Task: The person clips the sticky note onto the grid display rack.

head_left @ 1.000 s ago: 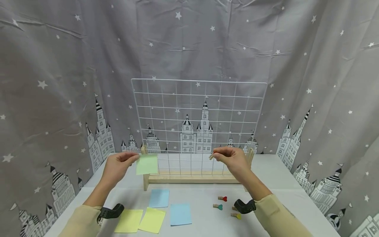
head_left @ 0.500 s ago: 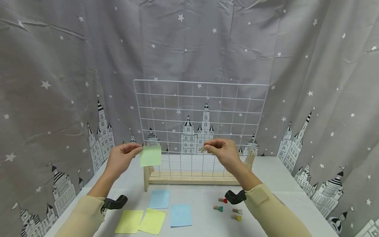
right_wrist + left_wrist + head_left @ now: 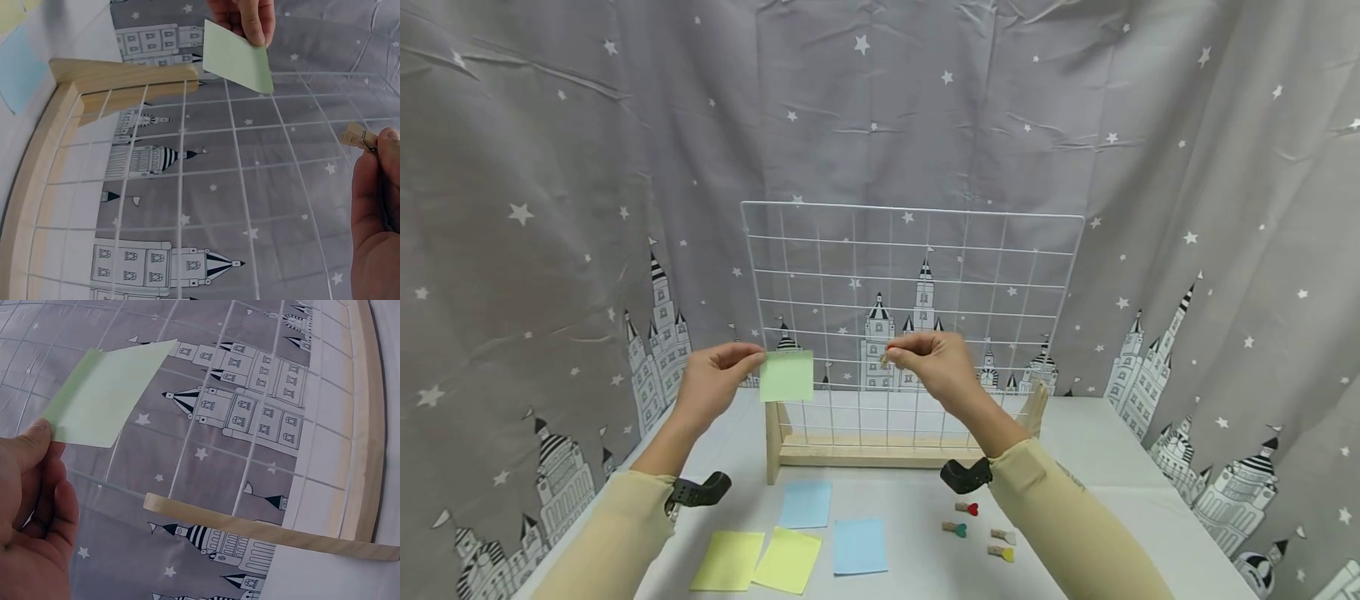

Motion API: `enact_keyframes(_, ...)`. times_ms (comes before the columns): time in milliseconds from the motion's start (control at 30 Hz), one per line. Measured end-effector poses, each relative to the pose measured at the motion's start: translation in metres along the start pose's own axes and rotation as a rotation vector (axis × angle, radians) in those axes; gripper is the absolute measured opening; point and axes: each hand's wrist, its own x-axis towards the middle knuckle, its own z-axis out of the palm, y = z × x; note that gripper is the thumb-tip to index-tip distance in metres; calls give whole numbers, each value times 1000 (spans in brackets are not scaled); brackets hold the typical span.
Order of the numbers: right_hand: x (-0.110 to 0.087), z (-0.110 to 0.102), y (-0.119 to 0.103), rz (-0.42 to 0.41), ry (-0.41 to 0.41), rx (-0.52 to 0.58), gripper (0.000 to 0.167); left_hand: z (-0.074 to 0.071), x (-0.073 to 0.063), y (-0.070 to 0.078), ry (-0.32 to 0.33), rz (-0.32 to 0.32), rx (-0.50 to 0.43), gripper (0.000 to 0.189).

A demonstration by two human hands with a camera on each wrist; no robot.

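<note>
A pale green sticky note (image 3: 787, 377) is pinched at its upper left corner between thumb and fingers of my left hand (image 3: 715, 382). In the head view the note overlaps the left side of the white wire grid (image 3: 880, 317). My right hand (image 3: 942, 368) pinches a small wooden clothespin (image 3: 356, 135) by one end, its other end pointing toward the note's side. A bit of red shows at the fingertips in the head view. In the left wrist view the note (image 3: 103, 394) tilts in front of the grid wires.
The grid stands in a wooden base (image 3: 880, 456). Two yellow notes (image 3: 727, 561) and two blue notes (image 3: 860, 546) lie in front. Several clothespins with coloured hearts, one of them a yellow-heart clothespin (image 3: 1001, 552), lie at right. A grey castle-print curtain (image 3: 880, 100) hangs behind.
My left hand has raised the green note and shifted it slightly right against the grid's left side. The right hand has moved left and up with the clothespin, closer to the note.
</note>
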Motion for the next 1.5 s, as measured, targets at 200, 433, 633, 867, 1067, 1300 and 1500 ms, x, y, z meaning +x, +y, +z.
enact_keyframes(200,15,8,-13,-18,-8,3,11,-2,8,6,10,-1,-8,41)
enact_keyframes(433,29,19,-27,-51,-26,-37,14,0,15,12,18,-14,-15,40)
enact_keyframes(633,38,23,-40,-56,-29,-39,14,-1,27,20,18,10,-20,40)
enact_keyframes(867,51,28,-53,-83,-1,-38,10,-2,38,28,20,2,-44,41)
enact_keyframes(1067,64,41,-64,-59,12,-37,11,-3,44,31,7,11,-63,39)
enact_keyframes(1300,77,71,-72,-82,20,-36,11,-5,45,30,16,15,-56,38)
enact_keyframes(1500,81,95,-70,-69,18,2,7,-1,43,29,20,6,-40,37)
